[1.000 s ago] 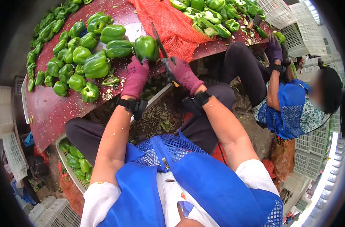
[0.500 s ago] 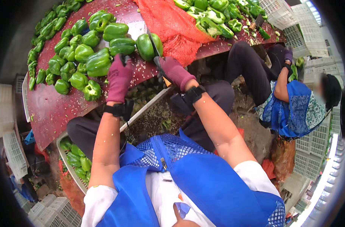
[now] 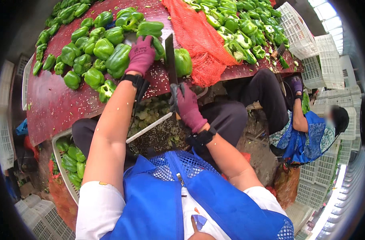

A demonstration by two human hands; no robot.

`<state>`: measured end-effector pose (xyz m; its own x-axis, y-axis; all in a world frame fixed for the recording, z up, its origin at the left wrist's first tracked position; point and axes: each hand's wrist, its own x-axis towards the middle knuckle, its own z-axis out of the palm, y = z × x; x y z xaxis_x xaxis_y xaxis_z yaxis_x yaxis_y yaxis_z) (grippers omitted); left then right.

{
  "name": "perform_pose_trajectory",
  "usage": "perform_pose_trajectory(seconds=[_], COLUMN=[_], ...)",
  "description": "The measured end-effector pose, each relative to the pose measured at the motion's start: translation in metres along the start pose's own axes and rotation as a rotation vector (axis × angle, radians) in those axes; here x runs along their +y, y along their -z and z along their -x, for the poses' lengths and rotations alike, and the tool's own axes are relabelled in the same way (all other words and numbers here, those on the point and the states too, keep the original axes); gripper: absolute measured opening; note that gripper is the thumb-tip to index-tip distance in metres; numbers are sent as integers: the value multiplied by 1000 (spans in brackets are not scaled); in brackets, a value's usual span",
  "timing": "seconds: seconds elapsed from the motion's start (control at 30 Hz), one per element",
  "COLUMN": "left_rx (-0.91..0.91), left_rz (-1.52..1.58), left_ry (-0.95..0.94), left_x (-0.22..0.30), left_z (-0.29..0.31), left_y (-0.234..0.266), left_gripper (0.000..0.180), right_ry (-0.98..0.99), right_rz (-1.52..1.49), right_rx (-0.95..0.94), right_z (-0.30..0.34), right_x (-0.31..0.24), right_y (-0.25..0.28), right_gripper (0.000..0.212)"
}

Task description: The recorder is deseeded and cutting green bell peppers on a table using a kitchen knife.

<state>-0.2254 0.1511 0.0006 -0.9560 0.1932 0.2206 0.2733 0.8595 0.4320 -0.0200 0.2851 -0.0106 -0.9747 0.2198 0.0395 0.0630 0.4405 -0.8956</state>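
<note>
Right hand [image 3: 187, 105]: fingers wrapped round the knife [image 3: 171, 60], blade pointing away.
Left hand [image 3: 141, 55]: fingers bent among whole peppers [image 3: 151, 29]; cannot tell whether they grip one.
Single pepper [image 3: 183, 63]: on the tabletop [image 3: 54, 108], just right of the blade.
Handling: probably light, firm yet hollow, slick-skinned, easily cracked; best held round its broad sides.
Beyond: red mesh [image 3: 198, 44], then cut peppers [image 3: 240, 40].
</note>
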Motion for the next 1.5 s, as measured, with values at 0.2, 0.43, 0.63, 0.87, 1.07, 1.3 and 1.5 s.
perform_pose_trajectory(seconds=[0.2, 0.43, 0.63, 0.87, 1.07, 1.3, 1.5], left_rx=[81, 421, 317, -89, -71, -40, 29], left_rz=[165, 288, 13, 151, 110, 80, 114], left_ry=[-29, -116, 190, 417, 418, 398, 381], left_x=[-20, -40, -95, -107, -94, -93, -97], left_z=[-15, 2, 40, 48, 64, 69, 65], left_y=[-14, 13, 65, 57, 58, 59, 53], left_gripper=[59, 54, 50, 55, 47, 47, 62], right_ry=[120, 345, 268, 242, 287, 212, 313], right_rz=[126, 203, 687, 485, 101, 155, 642], right_rx=[76, -6, -467, -88, -31, -234, -472], right_z=[-12, -93, -116, -71, -29, -68, -93], right_x=[-9, -42, -31, -6, -53, -74, -21], right_y=[-2, 4, -5, -22, -27, -55, -79], right_gripper=[23, 20, 42, 38, 26, 33, 45])
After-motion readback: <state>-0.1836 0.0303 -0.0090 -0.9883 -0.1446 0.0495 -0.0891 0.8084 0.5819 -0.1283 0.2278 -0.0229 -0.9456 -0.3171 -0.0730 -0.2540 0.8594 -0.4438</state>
